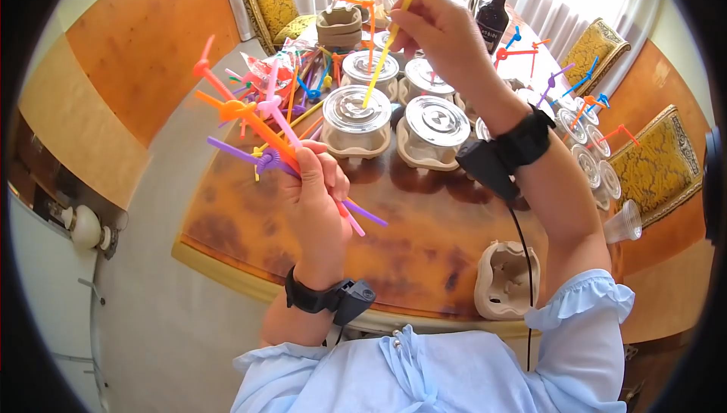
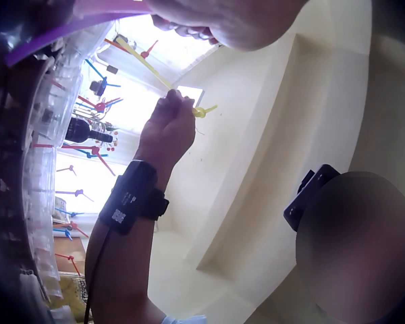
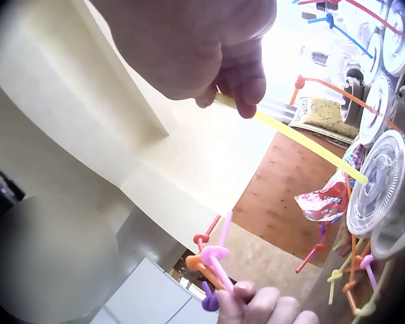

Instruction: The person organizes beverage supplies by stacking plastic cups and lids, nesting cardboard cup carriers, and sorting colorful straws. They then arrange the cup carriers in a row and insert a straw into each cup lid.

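Observation:
My right hand [image 1: 439, 33] pinches a yellow drinking straw [image 1: 384, 57] near the knot at its upper part. The straw slants down, and its lower tip meets the middle of a clear round lid [image 3: 378, 185] in the right wrist view. That lid tops a clear cup [image 1: 354, 139] seated in a cardboard carrier [image 1: 365, 152]. Off to the left, my left hand [image 1: 318, 186] grips a bundle of knotted straws; an orange straw [image 1: 261, 127], a pink straw [image 1: 282, 119] and a purple straw [image 1: 236, 150] show among them.
Beside the front cup stands another lidded cup [image 1: 437, 121], with several more behind. Loose knotted straws [image 1: 310, 87] lie at the left near a red wrapper [image 1: 282, 72]. A dark bottle [image 1: 494, 13] stands at the back. One cardboard carrier [image 1: 508, 284] sits at the table's near edge.

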`<action>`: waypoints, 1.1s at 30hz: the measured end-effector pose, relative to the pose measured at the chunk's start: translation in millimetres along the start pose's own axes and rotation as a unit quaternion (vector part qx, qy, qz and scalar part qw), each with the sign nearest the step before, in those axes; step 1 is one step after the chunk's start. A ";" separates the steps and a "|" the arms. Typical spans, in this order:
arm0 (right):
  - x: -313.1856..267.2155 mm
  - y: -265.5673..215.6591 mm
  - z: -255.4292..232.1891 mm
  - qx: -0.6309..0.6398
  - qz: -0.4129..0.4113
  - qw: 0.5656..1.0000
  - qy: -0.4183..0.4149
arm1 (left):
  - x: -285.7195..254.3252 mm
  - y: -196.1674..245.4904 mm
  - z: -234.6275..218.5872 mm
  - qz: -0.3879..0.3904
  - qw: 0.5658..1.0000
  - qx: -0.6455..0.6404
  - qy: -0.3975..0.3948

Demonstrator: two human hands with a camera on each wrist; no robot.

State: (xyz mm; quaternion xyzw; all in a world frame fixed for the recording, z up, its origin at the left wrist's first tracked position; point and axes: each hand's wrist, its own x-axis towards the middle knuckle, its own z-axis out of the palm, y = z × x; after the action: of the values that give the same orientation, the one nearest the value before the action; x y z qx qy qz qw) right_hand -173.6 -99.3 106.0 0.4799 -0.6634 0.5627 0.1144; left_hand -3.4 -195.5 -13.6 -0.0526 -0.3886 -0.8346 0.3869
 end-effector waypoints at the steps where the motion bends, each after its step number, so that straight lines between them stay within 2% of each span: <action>1: 4.4 7.0 4.4 -0.011 0.003 1.000 -0.008 | -0.7 0.3 1.8 -0.009 1.000 -0.011 0.003; 6: 11.9 11.8 23.2 -0.068 0.028 0.996 -0.040 | 1.3 1.9 4.8 -0.021 0.999 -0.015 0.028; 7: 14.5 19.1 24.4 -0.077 0.002 0.996 -0.037 | 1.5 2.0 5.1 -0.024 0.999 -0.018 0.030; 13: 19.8 18.1 25.9 -0.096 -0.005 0.994 -0.050 | -0.7 2.0 7.7 -0.038 0.999 0.009 0.016; 19: 4.3 27.5 35.5 -0.124 0.018 0.987 -0.097 | -1.9 -0.7 12.1 -0.034 0.999 0.037 0.015; 22: -10.4 44.4 43.2 -0.112 0.081 0.981 -0.140 | -2.7 -3.1 9.5 -0.023 0.995 0.095 -0.030; 24: -15.8 45.7 48.6 -0.201 0.036 0.969 -0.139 | -4.3 -1.7 11.9 -0.031 0.992 0.116 -0.036; 25: -18.1 43.8 42.4 -0.245 0.057 0.951 -0.178 | -5.4 -1.1 14.0 -0.034 0.991 0.127 -0.040; 28: -30.1 39.4 29.6 -0.372 -0.005 0.916 -0.151 | -6.8 -7.0 13.0 -0.034 0.991 0.128 -0.026; 29: -30.4 10.5 17.3 -0.363 0.057 0.910 -0.194 | -6.9 -7.7 12.3 -0.038 0.992 0.118 -0.038; 30: -31.5 -2.4 4.8 -0.382 0.030 0.890 -0.246 | -6.8 -8.9 11.2 -0.042 0.992 0.105 -0.049; 32: -40.8 -37.3 -13.2 -0.177 0.125 0.920 -0.325 | -10.4 -10.8 12.3 -0.067 0.987 0.123 -0.083; 33: -49.4 -57.9 -16.1 -0.107 0.214 0.916 -0.322 | -13.4 -9.7 12.7 -0.089 0.978 0.155 -0.109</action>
State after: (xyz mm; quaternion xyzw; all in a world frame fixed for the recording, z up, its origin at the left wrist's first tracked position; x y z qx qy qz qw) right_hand -110.2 -55.0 114.2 0.4666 -0.8075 0.3141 -0.1777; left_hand -3.5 -174.8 -15.9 -0.0483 -0.5561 -0.7846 0.2698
